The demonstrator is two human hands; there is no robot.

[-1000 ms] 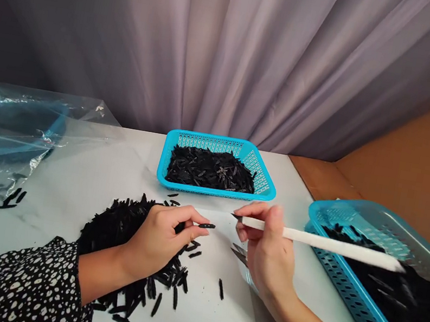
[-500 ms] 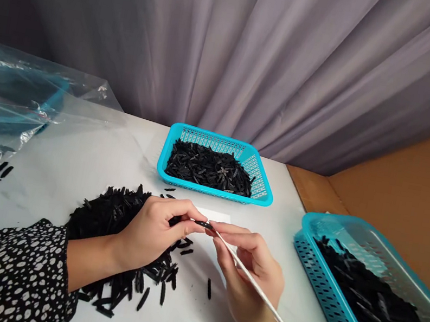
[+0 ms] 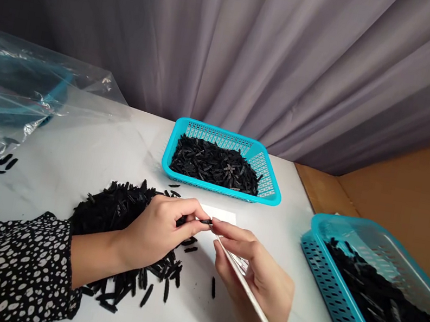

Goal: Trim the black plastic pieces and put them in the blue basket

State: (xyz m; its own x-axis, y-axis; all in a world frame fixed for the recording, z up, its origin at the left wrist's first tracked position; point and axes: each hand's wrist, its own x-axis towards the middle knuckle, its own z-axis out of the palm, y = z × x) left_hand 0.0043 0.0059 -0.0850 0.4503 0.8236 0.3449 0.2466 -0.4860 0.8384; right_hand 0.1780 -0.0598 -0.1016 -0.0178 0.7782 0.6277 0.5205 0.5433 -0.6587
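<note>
My left hand [image 3: 159, 231] pinches a small black plastic piece [image 3: 205, 221] between thumb and fingertips, just above a heap of the same black pieces [image 3: 119, 211] on the white table. My right hand [image 3: 257, 275] grips a thin white-handled tool [image 3: 257, 305] like a pen, and its tip touches the end of the held piece. The tool's handle runs down toward the lower right, along my forearm.
A turquoise basket [image 3: 270, 178] of black pieces stands behind my hands. A second turquoise basket [image 3: 329, 268], also filled, is at the right. Clear plastic sheeting [image 3: 15, 94] covers the left of the table. Loose pieces [image 3: 213, 287] lie near my hands. Grey curtain behind.
My right hand swung the tool from pointing sideways at the right to bring its tip onto the piece in my left hand. The hands have closed together.
</note>
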